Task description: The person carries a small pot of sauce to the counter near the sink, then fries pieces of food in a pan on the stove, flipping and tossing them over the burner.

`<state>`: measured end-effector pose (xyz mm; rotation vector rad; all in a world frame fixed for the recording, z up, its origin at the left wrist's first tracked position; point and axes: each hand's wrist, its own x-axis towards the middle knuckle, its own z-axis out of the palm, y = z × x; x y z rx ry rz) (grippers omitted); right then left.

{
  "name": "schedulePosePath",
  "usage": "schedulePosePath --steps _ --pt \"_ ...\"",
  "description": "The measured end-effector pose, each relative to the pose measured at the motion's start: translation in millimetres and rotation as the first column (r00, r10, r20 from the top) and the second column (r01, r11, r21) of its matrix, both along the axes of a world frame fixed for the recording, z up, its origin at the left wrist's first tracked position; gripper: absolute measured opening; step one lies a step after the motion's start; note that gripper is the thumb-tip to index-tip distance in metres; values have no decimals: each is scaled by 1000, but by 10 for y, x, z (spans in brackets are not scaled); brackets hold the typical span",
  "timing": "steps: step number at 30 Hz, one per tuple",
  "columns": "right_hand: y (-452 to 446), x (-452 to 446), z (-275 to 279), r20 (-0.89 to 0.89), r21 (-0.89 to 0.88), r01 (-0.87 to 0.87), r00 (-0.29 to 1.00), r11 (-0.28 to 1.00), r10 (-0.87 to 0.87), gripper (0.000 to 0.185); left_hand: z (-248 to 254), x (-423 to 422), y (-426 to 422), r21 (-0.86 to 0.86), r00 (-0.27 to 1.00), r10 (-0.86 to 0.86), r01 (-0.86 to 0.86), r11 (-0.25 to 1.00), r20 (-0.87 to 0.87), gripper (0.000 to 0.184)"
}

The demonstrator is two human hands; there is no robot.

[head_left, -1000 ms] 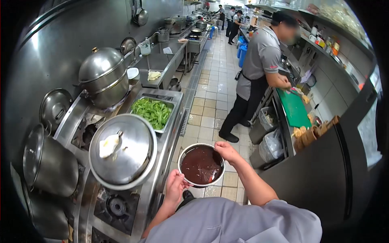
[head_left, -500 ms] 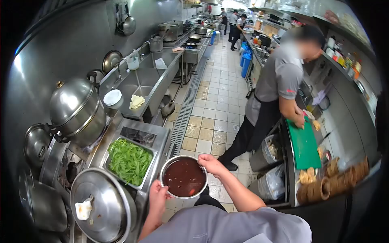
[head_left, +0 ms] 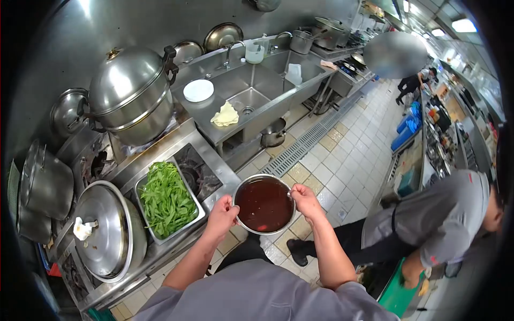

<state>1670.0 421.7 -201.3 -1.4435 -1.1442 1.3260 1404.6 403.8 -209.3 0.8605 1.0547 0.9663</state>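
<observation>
A round metal bowl of dark reddish-brown liquid is held level in front of my body. My left hand grips its left rim, thumb over the edge. My right hand pinches the opposite rim on the right. An orange-red piece shows in the liquid near the front edge. To the left of my left hand, a rectangular metal tray of green leafy vegetables sits on the stove. A large lidded pot stands left of the tray.
A tall steamer pot is on the back burner. Beyond it, the steel sink has white plates and a pale cloth by its basin. A co-worker bends over a green cutting board at right. A floor drain runs along the tiles.
My view has turned left, so the sink and stove sit more centrally and the co-worker lies lower right. Both hands still hold the bowl, which now appears slightly farther right and higher.
</observation>
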Motion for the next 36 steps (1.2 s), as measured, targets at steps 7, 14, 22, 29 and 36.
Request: schedulePosePath --steps 7,14,22,29,36 --pt "1254 763 -58 18 -45 8 1000 999 -7 18 -119 833 1198 -32 994 94 -96 995 -62 20" --pt "2359 1529 -247 49 -12 -66 997 998 66 13 -154 1498 2409 18 998 39 -40 999 57 17" --pt "3503 2464 -398 -22 -2 -14 1000 1000 14 11 -184 2365 3612 131 992 11 5 991 -123 20" --pt "4462 3680 -228 -79 -50 -12 997 999 8 11 -70 3615 4572 6 992 -37 37 999 121 16" --pt "5483 5110 134 102 48 -50 994 998 45 15 196 5103 5472 8 982 60 -62 998 179 16"
